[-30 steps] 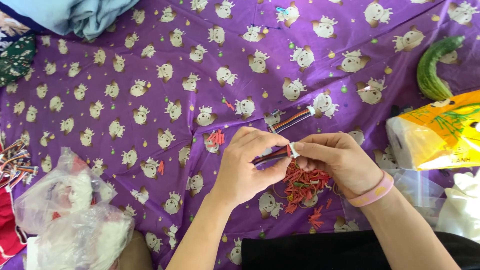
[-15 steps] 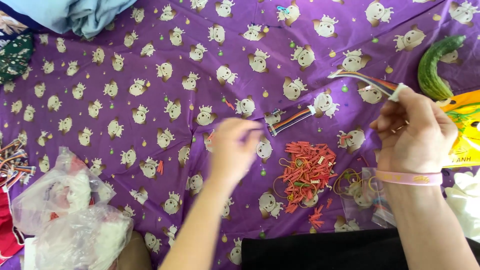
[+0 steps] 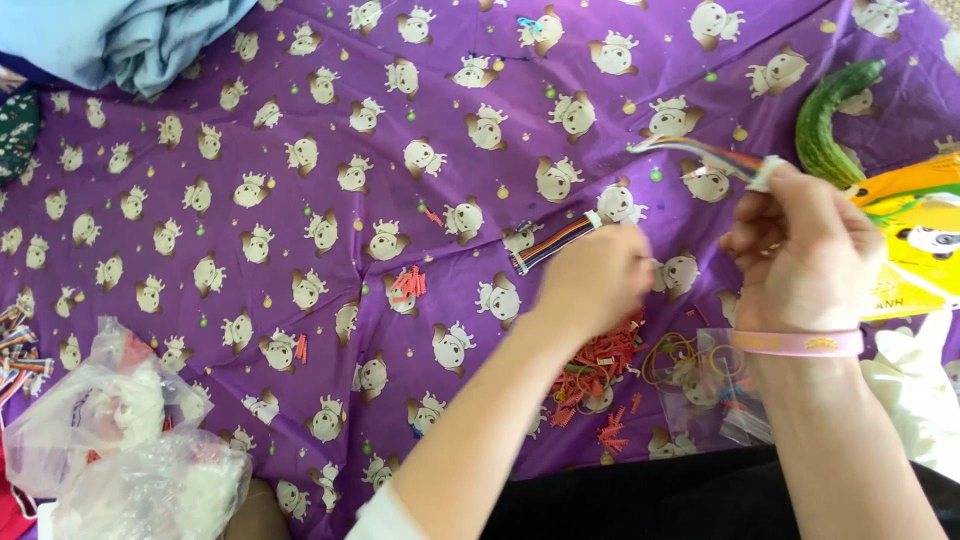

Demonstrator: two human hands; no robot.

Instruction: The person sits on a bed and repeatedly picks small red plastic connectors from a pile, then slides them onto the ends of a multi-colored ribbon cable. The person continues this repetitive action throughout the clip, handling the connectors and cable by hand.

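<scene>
1. The purple patterned cloth (image 3: 300, 150) fills your view. Its upper middle and left hold only scattered small red scraps, so that is your open room.
2. The edges are crowded: a pale blue cloth (image 3: 130, 35) at the top left, crumpled clear plastic bags (image 3: 120, 440) at the lower left, a yellow packet (image 3: 915, 235) and a green cucumber (image 3: 830, 120) on the right.
3. Your right hand (image 3: 805, 250) is raised near the cucumber, fingers closed on one end of a multicoloured ribbon cable (image 3: 700, 152) that juts up and left from your fist. A pink wristband (image 3: 797, 343) sits on that wrist.
4. Your left hand (image 3: 592, 280) hovers above the red rubber band pile (image 3: 595, 365); it is blurred, and you cannot tell whether its fingers pinch anything.
5. A second ribbon cable (image 3: 552, 243) lies flat on the cloth just left of your left hand.
6. A small clear zip bag (image 3: 715, 390) with loose bands lies below your right wrist.
7. Against half a second ago, your right hand holds much the same raised place, and your left has moved right, closer to the lying cable.
</scene>
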